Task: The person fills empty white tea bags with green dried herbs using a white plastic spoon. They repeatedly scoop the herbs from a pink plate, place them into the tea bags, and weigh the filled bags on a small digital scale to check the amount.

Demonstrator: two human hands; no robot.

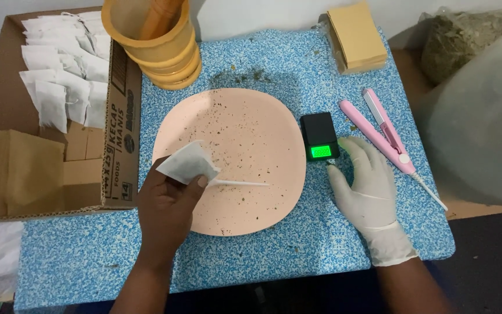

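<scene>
Tabletop (pixel 297 244) of speckled blue carries a pink plate (pixel 262 197) under the left hand (pixel 166 212), which pinches a white tea bag (pixel 188 163). Beyond that grip stand a yellow mortar (pixel 158 43) and a brown carton (pixel 124 125) of bags. The gloved right hand (pixel 367 195) rests flat and empty, fingertips touching a small black scale (pixel 319 136); a pink sealer (pixel 382 131) lies just beside it.

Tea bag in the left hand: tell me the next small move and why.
Probably set the white tea bag on the small black scale. The left hand pinches the bag over the pink plate, its string trailing across the speckled surface. The gloved right hand rests beside the scale, whose green display is lit and whose top is bare.
</scene>
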